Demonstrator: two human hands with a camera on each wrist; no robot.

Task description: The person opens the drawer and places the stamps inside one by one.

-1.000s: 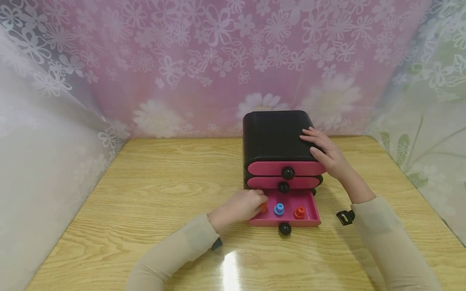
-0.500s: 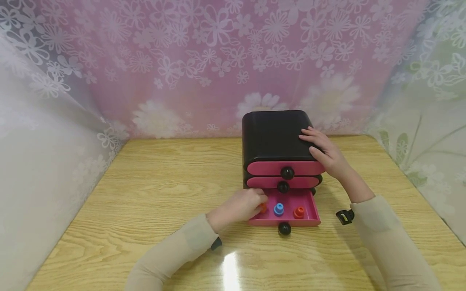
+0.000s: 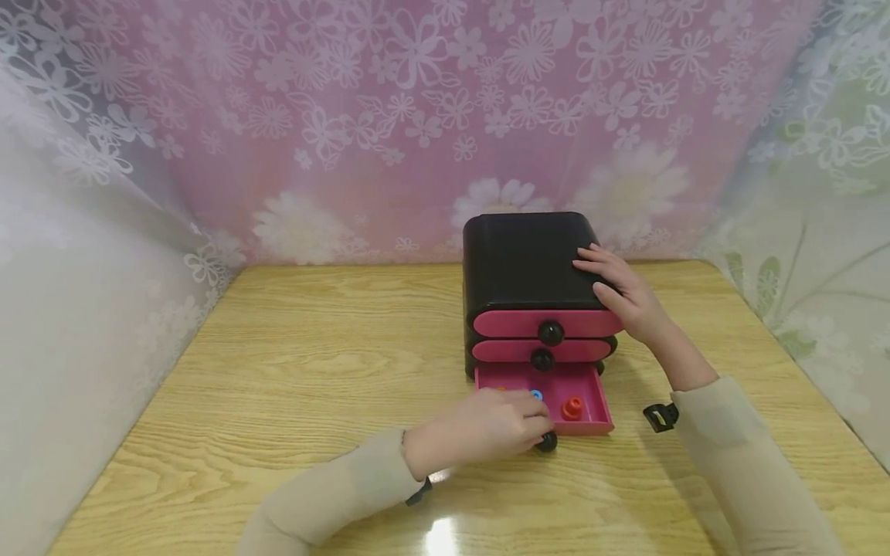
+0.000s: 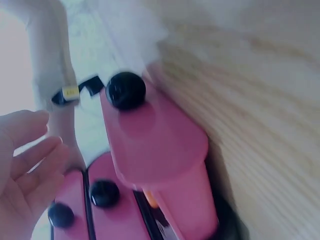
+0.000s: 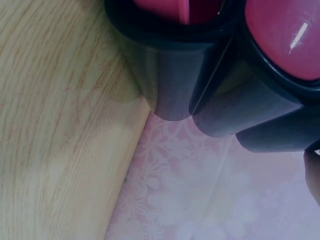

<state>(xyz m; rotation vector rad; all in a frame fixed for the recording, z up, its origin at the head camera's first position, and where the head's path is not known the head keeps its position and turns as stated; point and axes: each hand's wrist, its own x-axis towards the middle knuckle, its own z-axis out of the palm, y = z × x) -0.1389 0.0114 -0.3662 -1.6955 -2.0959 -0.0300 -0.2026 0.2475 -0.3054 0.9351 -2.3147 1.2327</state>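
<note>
A black cabinet [image 3: 531,259] with pink drawers stands on the table, its bottom drawer [image 3: 599,427] pulled out. Inside lie a red stepped plastic piece [image 3: 573,408], a blue piece [image 3: 537,394] and an orange piece [image 3: 501,389]; the last two are mostly hidden behind my left hand [image 3: 487,427]. That hand hovers over the drawer's front, near its black knob [image 3: 548,442]. In the left wrist view its loosely bent fingers [image 4: 37,155] hold nothing and stand apart from the knob. My right hand [image 3: 622,295] rests with spread fingers on the cabinet's top right edge.
The two upper drawers, middle [image 3: 501,351] and top [image 3: 507,323], are closed. A wooden table [image 3: 313,347] bears the cabinet, with a floral curtain [image 3: 389,154] behind. A black buckle [image 3: 660,417] sticks out at the right sleeve.
My left hand has let go of the orange piece at the drawer's left side and moved right and toward me, to the drawer's front. The right hand stays where it was.
</note>
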